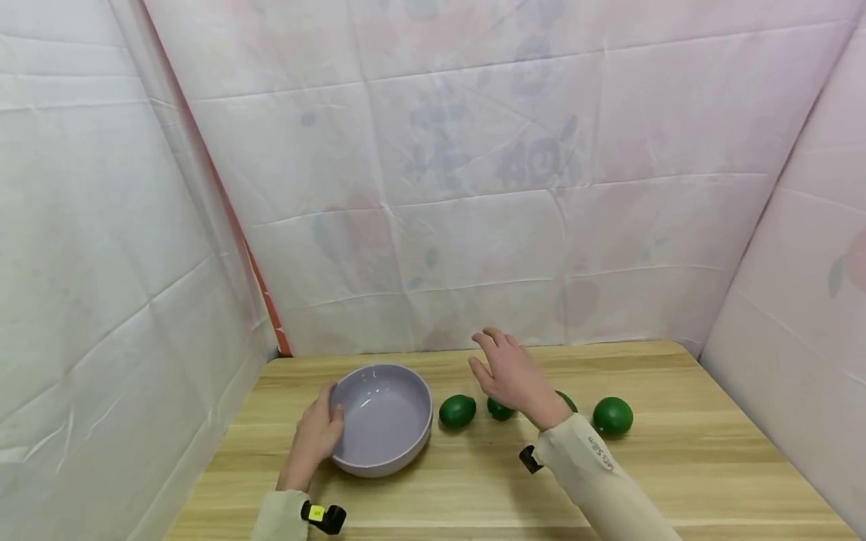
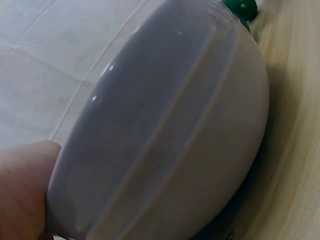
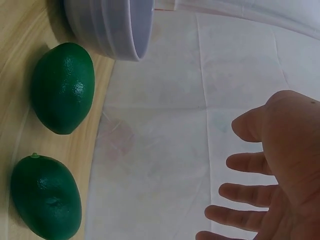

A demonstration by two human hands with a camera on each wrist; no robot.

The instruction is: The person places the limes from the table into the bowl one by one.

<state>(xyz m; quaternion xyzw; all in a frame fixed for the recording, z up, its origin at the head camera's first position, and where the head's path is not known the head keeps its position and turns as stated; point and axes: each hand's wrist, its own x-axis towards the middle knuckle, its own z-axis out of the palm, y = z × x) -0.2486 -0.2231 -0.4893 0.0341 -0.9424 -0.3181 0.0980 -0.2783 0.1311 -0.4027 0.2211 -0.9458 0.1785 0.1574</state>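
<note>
My left hand (image 1: 316, 434) grips the near-left side of a round lavender bowl (image 1: 380, 421), its thumb over the rim and its fingers along the outside wall. In the left wrist view the bowl (image 2: 165, 125) fills most of the picture, with the thumb at its edge. My right hand (image 1: 516, 377) hovers above the row of limes with fingers spread, holding nothing. A dark green lime (image 1: 458, 412) lies just right of the bowl. Another lime (image 1: 499, 409) is partly covered by the right hand.
A third lime (image 1: 567, 401) shows behind the right wrist, and one more lime (image 1: 613, 416) lies farther right. All rest on a light wooden table (image 1: 704, 466). A pale patterned sheet (image 1: 473, 248) rises behind the table, with more sheeting at both sides.
</note>
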